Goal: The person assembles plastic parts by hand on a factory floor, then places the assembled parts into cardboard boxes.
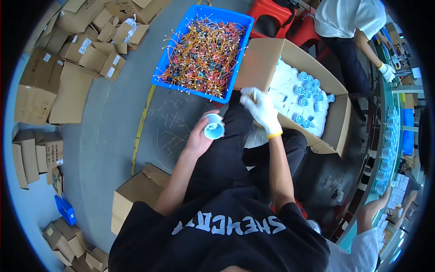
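Note:
My bare left hand [199,137] is closed round a pale blue plastic cup-shaped housing [214,127]. Its open end faces up, and a small light piece shows inside. My right hand [261,108], in a white glove with a yellow cuff, is raised beside the near left side of an open cardboard box [337,120]. Its fingers are curled in; whatever they hold is too small to make out. In the box, several similar housings [304,102] stand on white wrapping [290,88]. Ahead of both hands, a blue tray [159,80] holds a heap of small parts with orange, red and black wires [204,54].
Cardboard boxes [38,86] are piled along the left, and an open carton [136,192] sits by my left elbow. Red stools [272,18] stand behind the tray. At right, co-workers sit by a conveyor line [392,140] carrying housings. Offcuts litter the floor [167,122].

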A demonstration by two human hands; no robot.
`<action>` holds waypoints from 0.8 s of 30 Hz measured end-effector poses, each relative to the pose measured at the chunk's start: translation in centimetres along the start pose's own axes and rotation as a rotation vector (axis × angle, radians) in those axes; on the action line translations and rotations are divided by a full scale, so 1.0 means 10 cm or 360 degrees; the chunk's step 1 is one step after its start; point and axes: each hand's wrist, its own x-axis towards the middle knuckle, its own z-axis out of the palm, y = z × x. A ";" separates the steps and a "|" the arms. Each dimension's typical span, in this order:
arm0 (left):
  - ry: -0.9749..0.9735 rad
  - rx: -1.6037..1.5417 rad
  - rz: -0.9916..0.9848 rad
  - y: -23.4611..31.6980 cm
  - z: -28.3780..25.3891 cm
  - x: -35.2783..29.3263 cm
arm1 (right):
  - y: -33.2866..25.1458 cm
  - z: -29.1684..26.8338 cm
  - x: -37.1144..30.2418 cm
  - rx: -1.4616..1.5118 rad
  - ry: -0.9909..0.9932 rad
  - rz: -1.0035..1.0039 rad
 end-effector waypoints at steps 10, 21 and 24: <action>0.0262 -0.0066 0.0145 0.35 -0.33 -0.39 | -0.19 0.40 1.02 -0.0762 0.0490 -0.0372; 0.0791 0.2406 0.0989 0.98 0.46 0.09 | -1.40 0.22 0.51 0.0444 0.0159 -0.0081; 0.0861 0.2702 0.1153 1.09 0.87 0.18 | -1.64 0.15 0.29 0.0484 0.0080 -0.0104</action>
